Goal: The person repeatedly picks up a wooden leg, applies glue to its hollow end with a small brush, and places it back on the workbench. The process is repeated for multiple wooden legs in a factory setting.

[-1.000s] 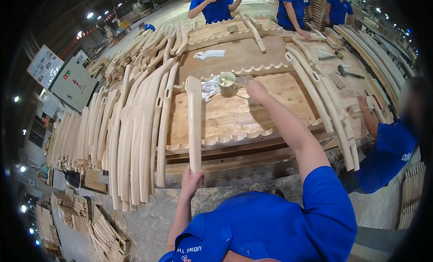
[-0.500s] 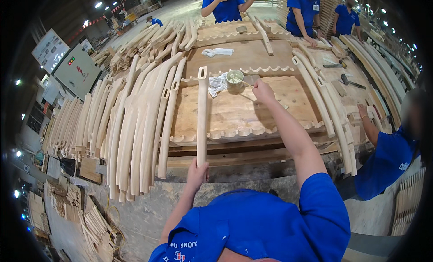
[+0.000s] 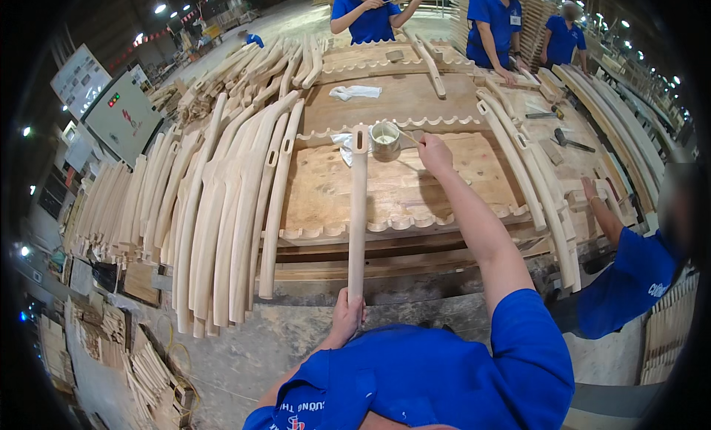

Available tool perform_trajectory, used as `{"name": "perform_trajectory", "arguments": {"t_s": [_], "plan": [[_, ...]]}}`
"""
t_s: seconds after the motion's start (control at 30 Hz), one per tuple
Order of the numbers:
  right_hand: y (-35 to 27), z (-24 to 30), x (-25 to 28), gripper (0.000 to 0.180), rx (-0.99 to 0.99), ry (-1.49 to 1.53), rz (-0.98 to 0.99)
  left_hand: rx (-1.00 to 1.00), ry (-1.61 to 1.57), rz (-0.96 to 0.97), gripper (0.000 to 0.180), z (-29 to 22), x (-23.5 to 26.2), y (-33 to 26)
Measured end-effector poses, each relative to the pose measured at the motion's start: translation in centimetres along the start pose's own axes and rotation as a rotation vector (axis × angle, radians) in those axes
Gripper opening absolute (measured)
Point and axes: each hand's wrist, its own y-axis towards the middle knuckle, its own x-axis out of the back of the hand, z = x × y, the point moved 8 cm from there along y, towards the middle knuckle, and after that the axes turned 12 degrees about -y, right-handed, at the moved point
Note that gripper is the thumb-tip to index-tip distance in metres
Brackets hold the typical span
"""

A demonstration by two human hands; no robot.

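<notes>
My left hand (image 3: pixel 348 314) is wrapped round the lower end of a long pale wooden post (image 3: pixel 358 215). The post points away from me, and an oval slot shows near its far end. Between the fingers of my right hand (image 3: pixel 435 156) is a thin wooden stick (image 3: pixel 407 137). Its other end is at the rim of a small cup (image 3: pixel 385 140) of whitish paste, right beside the post's slotted end. A white cloth (image 3: pixel 343 146) lies left of the cup, partly behind the post.
Many similar wooden pieces (image 3: pixel 222 222) lean along the left; more lie on the right (image 3: pixel 518 156). Scalloped wooden rails (image 3: pixel 400 224) cross the bench. A hammer (image 3: pixel 573 141) lies at the right, near a co-worker's hand (image 3: pixel 590 189). Other people stand at the far side.
My left hand has brought the post to the right and nearer to me, so its slotted end now sits beside the cup. My right hand has shifted slightly with the stick.
</notes>
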Motion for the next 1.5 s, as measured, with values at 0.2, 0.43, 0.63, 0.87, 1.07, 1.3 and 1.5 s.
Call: {"name": "perform_trajectory", "arguments": {"t_s": [0.2, 0.43, 0.63, 0.87, 1.07, 1.3, 1.5], "plan": [[0.1, -2.3, -1.2, 0.017, -0.062, 0.036, 0.095, 0.081, -0.025, 0.048, 0.020, 1.3, -1.2, 0.5], [-0.4, -1.9, 2.3, 0.014, -0.050, -0.010, -0.042, 0.090, 0.144, 0.073, 0.036, 2.9, 0.3, 1.9], [-0.9, -2.2, 3.5, 0.018, 0.037, 0.005, -0.177, 0.098, 0.227, 0.008, 0.040, 3.7, 2.5, 3.6], [-0.9, -1.2, 3.0, 0.021, 0.107, 0.484, 0.049, 0.156, 0.110, 0.057, 0.026, 3.5, 0.9, 2.3], [-3.1, 3.5, 6.7, 0.026, 0.267, 0.478, 0.142, 0.223, 0.052, 0.008, 0.022, 2.2, -0.2, 0.1], [-3.4, 6.3, 7.7, 0.028, 0.264, 0.145, 0.067, 0.193, 0.001, 0.014, 0.017, 1.5, -1.0, 0.1], [-2.7, 7.2, 7.9, 0.026, 0.349, -0.024, -0.111, 0.235, 0.004, 0.000, 0.017, 1.4, -1.3, 0.0]]}}
